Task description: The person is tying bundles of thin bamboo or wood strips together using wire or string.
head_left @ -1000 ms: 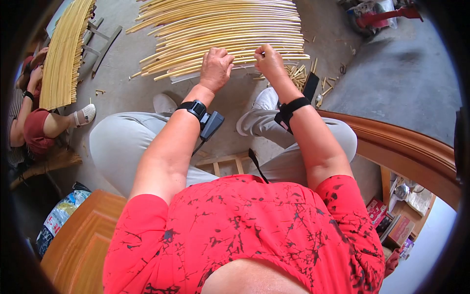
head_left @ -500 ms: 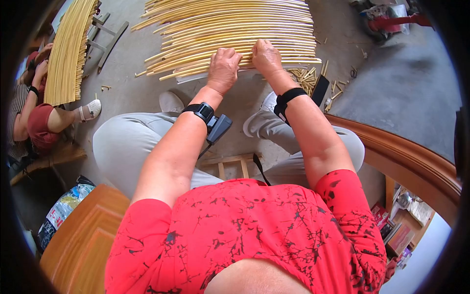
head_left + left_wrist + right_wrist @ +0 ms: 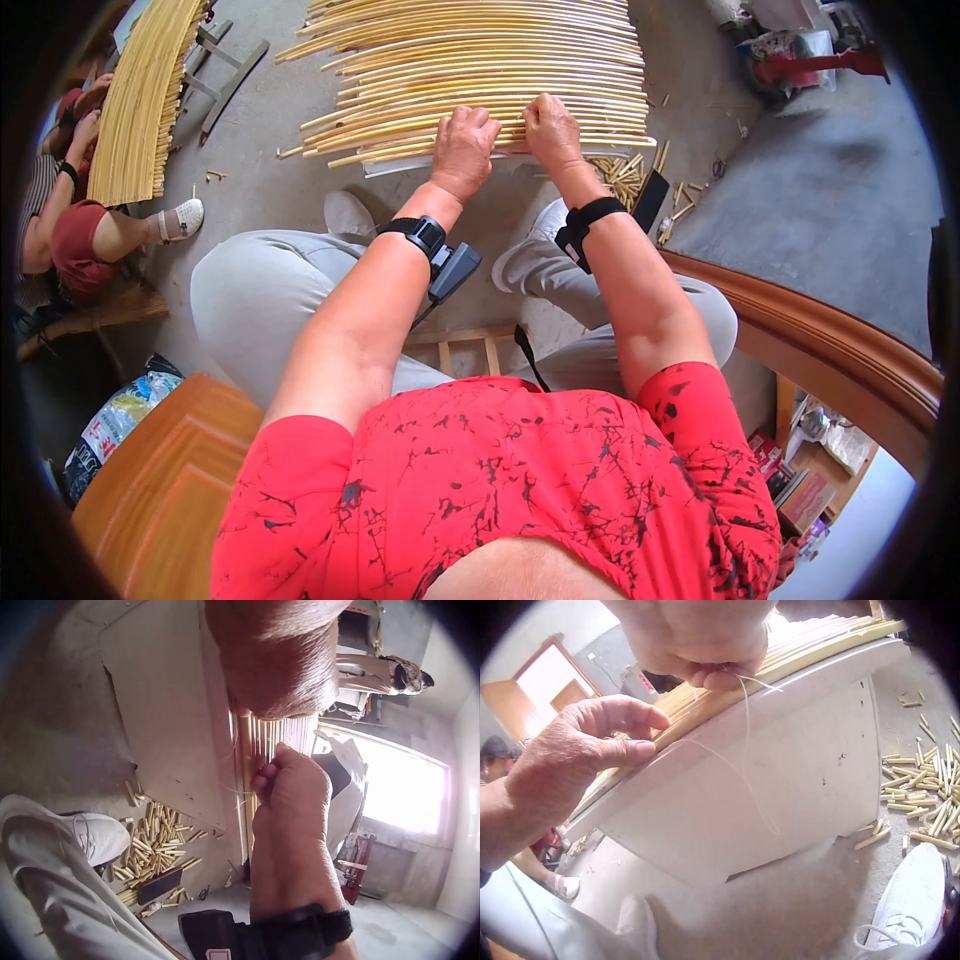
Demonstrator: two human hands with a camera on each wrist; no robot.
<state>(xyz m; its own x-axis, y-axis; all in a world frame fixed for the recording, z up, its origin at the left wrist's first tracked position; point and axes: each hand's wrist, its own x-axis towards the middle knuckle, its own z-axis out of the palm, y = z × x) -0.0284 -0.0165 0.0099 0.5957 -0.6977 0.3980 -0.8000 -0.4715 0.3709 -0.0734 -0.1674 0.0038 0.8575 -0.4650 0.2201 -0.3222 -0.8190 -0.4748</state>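
Many thin yellow sticks (image 3: 490,75) lie side by side, forming a mat on a white board (image 3: 810,750). At its near edge, my right hand (image 3: 553,132) pinches a fine white thread (image 3: 747,712) between bent fingers and thumb. The thread hangs in a loose loop below that hand, one short end poking out sideways. Just to the left is my left hand (image 3: 466,152). Its thumb and index finger grip the outermost stick (image 3: 881,631) from either side, close to where the thread's loop runs back to the edge.
Short cut stick pieces (image 3: 157,847) are heaped on the floor near my right shoe (image 3: 907,900), beside a dark block (image 3: 650,197). At far left, another person (image 3: 70,230) sits at a second stick mat (image 3: 145,100). A wooden frame edge (image 3: 820,315) runs along my right.
My right hand has come in closer to the left one since a second ago, both staying at the mat's near edge. The head view has shifted slightly.
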